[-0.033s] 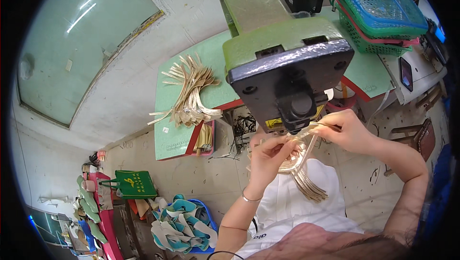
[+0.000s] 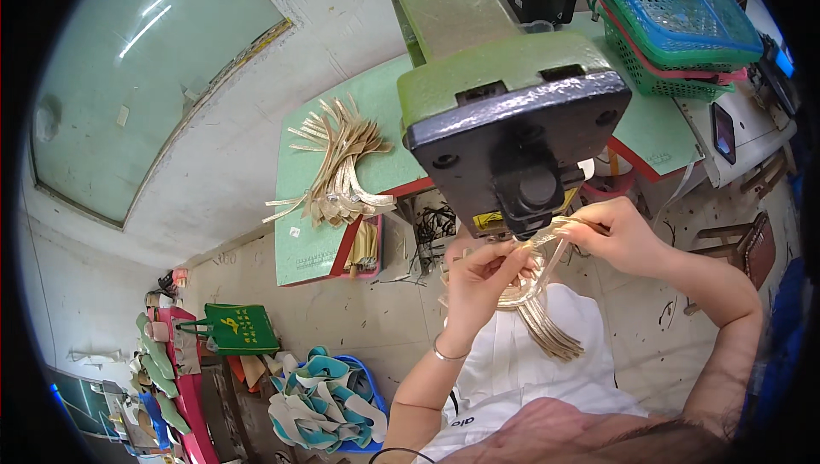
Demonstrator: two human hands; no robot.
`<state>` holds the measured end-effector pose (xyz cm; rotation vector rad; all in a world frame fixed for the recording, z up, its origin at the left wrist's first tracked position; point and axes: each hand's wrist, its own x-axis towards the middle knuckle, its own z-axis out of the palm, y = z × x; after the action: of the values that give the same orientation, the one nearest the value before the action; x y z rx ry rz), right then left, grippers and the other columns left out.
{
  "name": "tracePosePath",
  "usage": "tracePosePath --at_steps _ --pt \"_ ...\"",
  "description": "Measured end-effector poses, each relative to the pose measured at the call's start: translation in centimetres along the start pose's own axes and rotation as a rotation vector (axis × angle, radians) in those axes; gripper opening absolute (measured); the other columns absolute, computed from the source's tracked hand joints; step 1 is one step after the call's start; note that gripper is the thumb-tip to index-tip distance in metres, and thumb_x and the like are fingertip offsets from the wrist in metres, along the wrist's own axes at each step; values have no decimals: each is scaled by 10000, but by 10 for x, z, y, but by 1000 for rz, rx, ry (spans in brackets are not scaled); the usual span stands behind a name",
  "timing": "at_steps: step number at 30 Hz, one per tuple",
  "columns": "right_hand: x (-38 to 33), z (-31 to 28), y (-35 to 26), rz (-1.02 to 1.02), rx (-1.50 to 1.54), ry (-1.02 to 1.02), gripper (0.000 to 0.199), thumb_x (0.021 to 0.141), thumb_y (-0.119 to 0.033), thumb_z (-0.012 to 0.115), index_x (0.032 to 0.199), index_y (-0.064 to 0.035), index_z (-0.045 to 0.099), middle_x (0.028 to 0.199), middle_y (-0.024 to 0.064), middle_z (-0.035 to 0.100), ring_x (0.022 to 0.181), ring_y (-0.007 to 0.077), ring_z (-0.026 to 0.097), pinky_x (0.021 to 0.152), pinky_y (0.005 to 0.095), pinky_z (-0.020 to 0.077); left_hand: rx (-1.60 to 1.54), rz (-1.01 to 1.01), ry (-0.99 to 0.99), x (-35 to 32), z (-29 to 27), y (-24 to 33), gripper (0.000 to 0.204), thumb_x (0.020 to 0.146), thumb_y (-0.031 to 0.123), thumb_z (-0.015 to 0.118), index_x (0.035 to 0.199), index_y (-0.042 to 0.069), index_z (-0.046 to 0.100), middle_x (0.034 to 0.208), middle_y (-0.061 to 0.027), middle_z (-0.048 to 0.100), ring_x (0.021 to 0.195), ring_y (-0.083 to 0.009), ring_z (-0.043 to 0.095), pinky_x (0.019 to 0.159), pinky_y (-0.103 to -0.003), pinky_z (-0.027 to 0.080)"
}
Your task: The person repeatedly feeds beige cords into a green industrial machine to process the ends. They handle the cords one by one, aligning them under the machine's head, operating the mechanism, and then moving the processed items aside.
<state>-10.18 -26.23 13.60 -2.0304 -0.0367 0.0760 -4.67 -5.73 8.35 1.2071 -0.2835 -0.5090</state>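
Just below the black head of a green machine (image 2: pixel 504 92), both hands hold a gold strappy piece (image 2: pixel 547 331), which looks like a shoe upper. Pinched fingers of my left hand (image 2: pixel 480 286) grip its near-left edge, close to the machine's tip. Over on the right, my right hand (image 2: pixel 619 235) pinches the end of a gold strap between thumb and fingers. A bunch of narrow gold straps hangs from the piece over my white clothing (image 2: pixel 521 370). The machine head hides part of the work point.
More gold strap pieces (image 2: pixel 337 165) lie heaped on the green table (image 2: pixel 299 250) at left. Stacked plastic baskets (image 2: pixel 675 11) and a phone (image 2: pixel 723 132) are at far right. A blue tub (image 2: pixel 376 396) of teal and white pieces and a green bag (image 2: pixel 243 329) stand lower left.
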Motion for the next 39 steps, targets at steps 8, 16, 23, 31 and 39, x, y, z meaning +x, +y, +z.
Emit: tracePosePath --at_steps 8,16,23,31,39 --pt "-8 -2 -8 286 476 -146 237 950 -190 481 994 -18 638 598 -54 443 509 15 366 459 209 294 122 61 144 0 8 1 127 849 70 635 822 -54 647 678 -72 635 560 -89 578 536 -194 476" --pt "7 9 -16 220 277 -133 227 907 -183 552 966 15 645 630 -22 530 551 21 434 483 211 357 85 127 281 -12 -3 1 143 857 85 628 777 -33 639 624 -53 601 523 -89 545 494 -202 433" --pt "33 24 -7 -33 110 -83 218 841 -166 615 862 45 663 602 36 606 532 35 480 471 244 403 12 157 364 -24 -23 -15 126 873 101 611 838 -19 628 674 -30 601 591 -81 539 565 -199 431" --pt "43 11 -17 -94 -175 -75 282 789 -245 660 773 36 651 627 117 613 530 133 527 529 295 450 687 385 51 5 -26 20 148 814 119 674 829 -25 644 664 5 588 612 -71 516 588 -207 411" --pt "50 -27 -19 -18 -444 -322 293 790 -310 663 744 -20 671 622 76 625 550 144 557 539 283 425 231 -38 -115 15 -24 24 162 824 91 661 741 -48 664 605 -49 612 529 -78 538 509 -190 411"
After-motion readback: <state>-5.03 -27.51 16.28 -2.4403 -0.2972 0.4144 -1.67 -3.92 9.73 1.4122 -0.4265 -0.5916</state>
